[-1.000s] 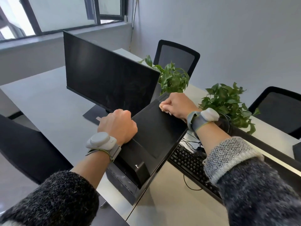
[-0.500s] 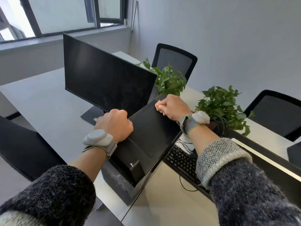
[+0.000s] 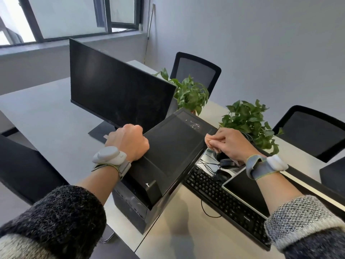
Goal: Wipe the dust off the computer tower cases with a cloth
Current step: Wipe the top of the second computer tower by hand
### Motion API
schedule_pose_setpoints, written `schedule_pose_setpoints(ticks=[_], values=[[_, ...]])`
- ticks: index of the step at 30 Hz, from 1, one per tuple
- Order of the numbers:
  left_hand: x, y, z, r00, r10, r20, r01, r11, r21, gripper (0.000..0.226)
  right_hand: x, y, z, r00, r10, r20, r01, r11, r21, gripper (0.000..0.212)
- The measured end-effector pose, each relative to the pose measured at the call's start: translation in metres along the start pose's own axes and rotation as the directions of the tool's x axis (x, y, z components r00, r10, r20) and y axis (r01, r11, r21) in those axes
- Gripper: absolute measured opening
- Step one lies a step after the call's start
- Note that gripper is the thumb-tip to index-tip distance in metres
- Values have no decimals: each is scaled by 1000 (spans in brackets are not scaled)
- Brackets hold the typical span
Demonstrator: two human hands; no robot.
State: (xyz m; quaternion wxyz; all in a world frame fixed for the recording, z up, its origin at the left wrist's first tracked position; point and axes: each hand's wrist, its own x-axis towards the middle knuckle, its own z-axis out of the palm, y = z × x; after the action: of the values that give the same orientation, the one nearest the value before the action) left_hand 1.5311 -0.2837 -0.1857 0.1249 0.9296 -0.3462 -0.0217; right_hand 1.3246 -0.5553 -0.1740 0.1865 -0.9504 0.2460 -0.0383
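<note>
A black computer tower [image 3: 173, 146] stands on the desk in front of me, with pale smears near the far end of its top. My left hand [image 3: 128, 143] grips the tower's left top edge, fingers curled over the side. My right hand [image 3: 229, 144] hovers at the tower's right edge, just off the top. It pinches a small pale cloth [image 3: 208, 142], which is bunched in the fingers and mostly hidden by them.
A black monitor [image 3: 119, 94] stands just left of the tower. A keyboard [image 3: 224, 200], a tablet [image 3: 242, 187], headphones [image 3: 225, 162] and cables lie to its right. Two potted plants [image 3: 192, 94] [image 3: 250, 120] sit behind, with office chairs [image 3: 196, 70] [image 3: 313, 131] beyond them.
My right hand has slid with the cloth from the far part of the tower's top to its right edge, nearer to me. My left hand keeps its grip.
</note>
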Motion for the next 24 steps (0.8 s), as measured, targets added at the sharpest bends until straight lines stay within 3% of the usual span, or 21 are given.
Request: schedule_pose_setpoints(ticks=[9, 16, 24], values=[[7, -3, 8, 999, -1, -34, 1, 1000, -14, 27, 86, -49, 16, 997, -62, 49, 66, 995, -78, 18], [7, -2, 10, 999, -6, -52, 8, 1000, 20, 27, 157, -94, 33, 1000, 5, 25, -3, 998, -56, 22], [7, -1, 5, 1000, -18, -23, 18, 1000, -10, 25, 126, -82, 32, 1000, 1, -1, -1, 998, -59, 27]])
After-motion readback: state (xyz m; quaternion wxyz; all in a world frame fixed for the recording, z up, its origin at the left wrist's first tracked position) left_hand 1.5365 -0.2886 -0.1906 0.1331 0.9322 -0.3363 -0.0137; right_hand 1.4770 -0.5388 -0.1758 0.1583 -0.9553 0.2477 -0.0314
